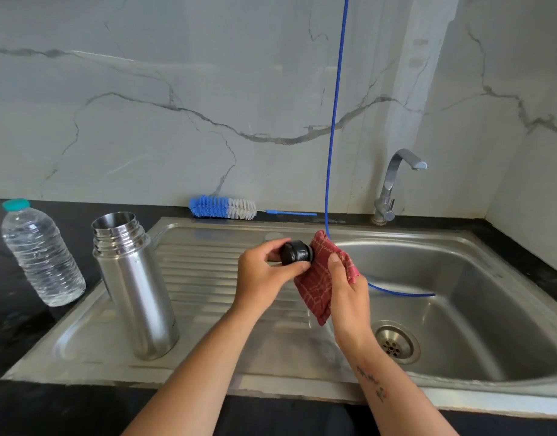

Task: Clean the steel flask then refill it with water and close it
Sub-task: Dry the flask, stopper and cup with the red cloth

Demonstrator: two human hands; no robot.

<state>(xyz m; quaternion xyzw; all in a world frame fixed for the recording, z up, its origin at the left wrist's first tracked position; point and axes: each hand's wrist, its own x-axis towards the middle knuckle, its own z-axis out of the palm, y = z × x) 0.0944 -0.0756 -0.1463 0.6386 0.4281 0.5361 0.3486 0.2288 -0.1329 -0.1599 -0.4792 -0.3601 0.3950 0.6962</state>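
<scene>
Between the hands, head view: left hand [264, 272] pinches the black cap [296, 253] by fingertips and thumb; right hand [346, 287] grips a red checked cloth [318, 284] pressed against the cap's end. Looks like the cap is being wiped dry, so I'd judge cleaning is near done and refill and closing are still to come.

Well left of the left hand, the flask [135, 287] stands upright and open on the ribbed drainboard [214, 272]. Further left, a capped water bottle [39, 253] sits on the dark surface [6, 335]. Beyond the hands, a bottle brush [223, 208] lies along the wall. Right of the right hand: sink basin [475, 294], drain [396, 341], tap [393, 187]. A blue tube [335, 105] hangs down just behind the cloth and trails into the basin.

Risks:
- Cap grip is fingertip only; if it's wet, a hard wipe could pop it into the basin.
- Cloth could snag the tube.
- Flask is tall on a ribbed, sloped base; an elbow knock reaching for the bottle tips it.
- Lint or damp left in the cap threads could spoil the seal.
</scene>
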